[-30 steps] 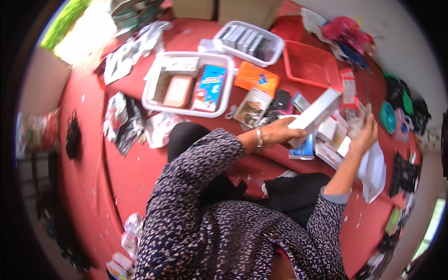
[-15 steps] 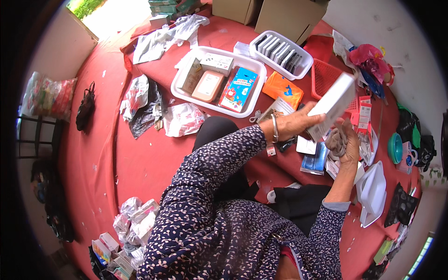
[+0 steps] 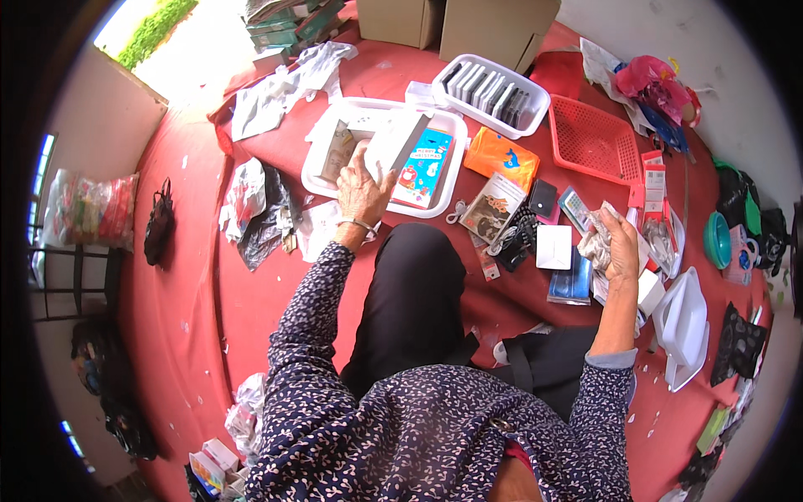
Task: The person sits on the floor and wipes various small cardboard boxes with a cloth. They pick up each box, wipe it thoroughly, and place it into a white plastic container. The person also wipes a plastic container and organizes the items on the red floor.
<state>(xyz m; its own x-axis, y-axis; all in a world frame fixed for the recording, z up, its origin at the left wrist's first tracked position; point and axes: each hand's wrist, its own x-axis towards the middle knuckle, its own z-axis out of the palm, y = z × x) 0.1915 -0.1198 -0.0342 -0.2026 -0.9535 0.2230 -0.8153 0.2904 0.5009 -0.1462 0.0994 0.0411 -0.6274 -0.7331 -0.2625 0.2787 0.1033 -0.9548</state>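
Observation:
My left hand (image 3: 365,194) grips a white box (image 3: 396,144), held tilted over the white plastic tray (image 3: 458,167). In that tray a blue picture box (image 3: 425,170) lies on the right and a brownish box (image 3: 338,151) leans on the left. The white box and my hand hide much of what else is in it. On my right, my right hand (image 3: 621,245) is closed round a crumpled greyish cloth (image 3: 595,241). Below the cloth lie a small white box (image 3: 554,248) and a flat blue packet (image 3: 571,280).
A white basket (image 3: 539,113) holds several thin, dark-and-white items in a row. Beside it are a red basket (image 3: 595,140) and an orange packet (image 3: 502,157). Plastic bags (image 3: 244,197) lie at left. Stacked white trays (image 3: 682,328) stand at right; cardboard boxes (image 3: 493,33) at the back.
My left hand has carried the white box leftward, from beside the right hand to above the white tray. My right hand keeps the cloth, with the fingers turned more upward.

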